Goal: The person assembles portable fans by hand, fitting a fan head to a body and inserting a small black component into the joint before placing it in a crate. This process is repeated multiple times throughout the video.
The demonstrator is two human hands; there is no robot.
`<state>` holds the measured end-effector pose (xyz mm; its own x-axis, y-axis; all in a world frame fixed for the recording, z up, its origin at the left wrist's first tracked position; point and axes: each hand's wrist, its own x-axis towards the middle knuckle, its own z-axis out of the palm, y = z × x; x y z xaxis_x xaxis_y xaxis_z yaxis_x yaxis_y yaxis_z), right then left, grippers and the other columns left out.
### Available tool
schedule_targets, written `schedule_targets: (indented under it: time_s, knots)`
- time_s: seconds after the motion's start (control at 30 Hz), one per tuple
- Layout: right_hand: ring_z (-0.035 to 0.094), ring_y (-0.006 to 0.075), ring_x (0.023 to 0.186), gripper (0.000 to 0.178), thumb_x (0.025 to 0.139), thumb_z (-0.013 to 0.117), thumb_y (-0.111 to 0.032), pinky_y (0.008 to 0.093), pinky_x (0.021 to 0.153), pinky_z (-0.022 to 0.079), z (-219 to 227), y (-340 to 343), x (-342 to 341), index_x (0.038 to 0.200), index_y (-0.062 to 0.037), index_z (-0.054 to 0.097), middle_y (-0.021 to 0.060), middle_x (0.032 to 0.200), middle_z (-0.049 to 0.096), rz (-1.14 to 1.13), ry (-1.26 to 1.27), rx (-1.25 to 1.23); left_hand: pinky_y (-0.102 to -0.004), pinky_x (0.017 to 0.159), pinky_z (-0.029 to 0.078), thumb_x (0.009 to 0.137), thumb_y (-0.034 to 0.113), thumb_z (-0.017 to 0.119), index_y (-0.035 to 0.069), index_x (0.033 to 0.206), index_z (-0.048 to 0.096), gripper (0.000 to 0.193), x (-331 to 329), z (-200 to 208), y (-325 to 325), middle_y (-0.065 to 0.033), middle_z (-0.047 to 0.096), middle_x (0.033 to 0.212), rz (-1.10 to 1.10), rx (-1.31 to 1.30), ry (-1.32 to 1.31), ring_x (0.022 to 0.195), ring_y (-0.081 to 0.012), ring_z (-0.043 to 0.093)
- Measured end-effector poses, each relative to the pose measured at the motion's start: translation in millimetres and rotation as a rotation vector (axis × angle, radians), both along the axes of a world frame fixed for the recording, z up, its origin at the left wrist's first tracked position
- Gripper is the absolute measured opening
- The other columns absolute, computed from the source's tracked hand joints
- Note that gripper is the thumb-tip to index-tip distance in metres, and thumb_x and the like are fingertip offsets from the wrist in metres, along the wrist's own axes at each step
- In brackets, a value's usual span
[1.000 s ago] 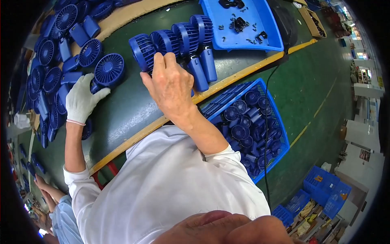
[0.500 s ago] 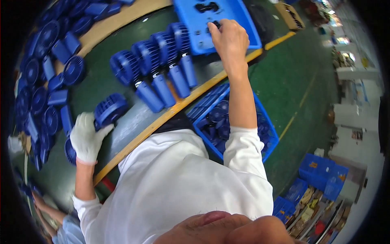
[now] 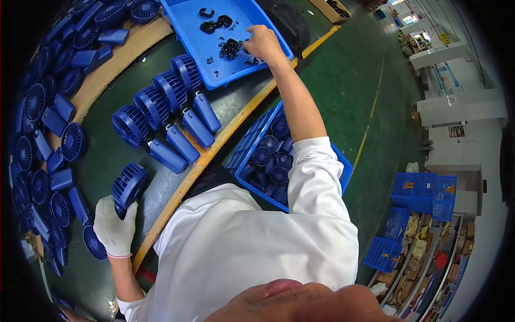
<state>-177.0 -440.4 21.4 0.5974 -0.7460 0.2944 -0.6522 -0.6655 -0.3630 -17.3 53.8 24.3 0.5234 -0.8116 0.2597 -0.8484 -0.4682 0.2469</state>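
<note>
My left hand [image 3: 114, 228], in a white glove, holds a blue handheld fan [image 3: 129, 185] low over the left part of the table. The fan's round caged head points away from me, and the glove hides most of its handle. My bare right hand [image 3: 263, 44] reaches into a blue tray [image 3: 185, 40] at the far side. Its fingers are bent together among small black parts [image 3: 232, 48]; whether they pinch one is too small to tell. Between my hands, several blue fans [image 3: 174, 140] lie in a row with handles toward me.
Many blue fans [image 3: 53, 121] are heaped along the left, partly on brown cardboard [image 3: 115, 70]. A yellow-brown strip edges the table [image 3: 225, 140]. Below it, at my right, stands a blue crate [image 3: 343, 173] of fans. Blue baskets [image 3: 413, 192] and shelves are farther right.
The whole view has shifted, showing more of the tray. My right hand stays over the tray, closer to its near right side. The fan in my left hand has turned to stand more upright.
</note>
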Motion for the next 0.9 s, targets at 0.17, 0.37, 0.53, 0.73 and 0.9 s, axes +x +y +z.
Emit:
schedule_targets:
  time_s: [0.17,0.37,0.53,0.73,0.9]
  knots:
    - [0.064,0.0174,0.063,0.077,0.073,0.070,0.004,0.0226,0.044,0.042,41.0,87.5,20.1,0.137,0.0178,0.031,0.0146,0.082,0.063,0.294,-0.731,0.727,-0.0428,0.064,0.048,0.065,0.021,0.080,0.003,0.083,0.057,0.035,4.6,-10.5,6.1,-0.0144,0.058,0.083,-0.003,0.025,0.023,0.077,-0.0355,0.059]
    - [0.062,0.0150,0.060,0.059,0.071,0.067,0.008,0.0237,0.045,0.043,38.6,197.2,30.2,0.126,0.0129,0.047,0.0131,0.084,0.064,0.475,-1.077,1.170,-0.0403,0.061,0.048,0.065,0.021,0.077,0.003,0.087,0.066,0.031,1.6,-5.5,7.0,-0.0166,0.065,0.077,-0.021,-0.272,0.203,0.069,-0.0350,0.063]
    - [0.053,0.0108,0.070,0.021,0.076,0.070,0.006,0.0227,0.058,0.043,33.2,271.8,20.4,0.094,0.0099,0.060,0.0084,0.085,0.057,0.489,-0.933,1.095,-0.0328,0.062,0.049,0.080,0.037,0.066,0.002,0.082,0.069,0.035,-1.3,-18.4,11.5,-0.0088,0.066,0.066,0.343,-0.557,0.830,0.060,-0.0199,0.063]
    - [0.062,0.0141,0.083,0.047,0.079,0.071,0.009,0.0262,0.076,0.053,-6.2,338.6,36.5,0.122,0.0109,0.052,0.0142,0.099,0.065,0.662,-1.044,1.156,-0.0349,0.092,0.048,0.086,0.028,0.063,-0.005,0.106,0.059,0.038,-12.3,-19.5,-8.2,-0.0131,0.064,0.104,0.127,-0.933,1.310,0.105,-0.0218,0.060]
    - [0.066,0.0180,0.073,0.030,0.079,0.070,0.010,0.0266,0.060,0.058,-1.3,371.3,54.1,0.106,0.0103,0.057,0.0142,0.100,0.060,0.741,-1.034,1.387,-0.0260,0.067,0.050,0.095,0.038,0.044,-0.002,0.101,0.063,0.044,-20.3,-6.1,-8.6,-0.0069,0.065,0.083,0.199,-0.871,1.243,0.073,-0.0124,0.061]
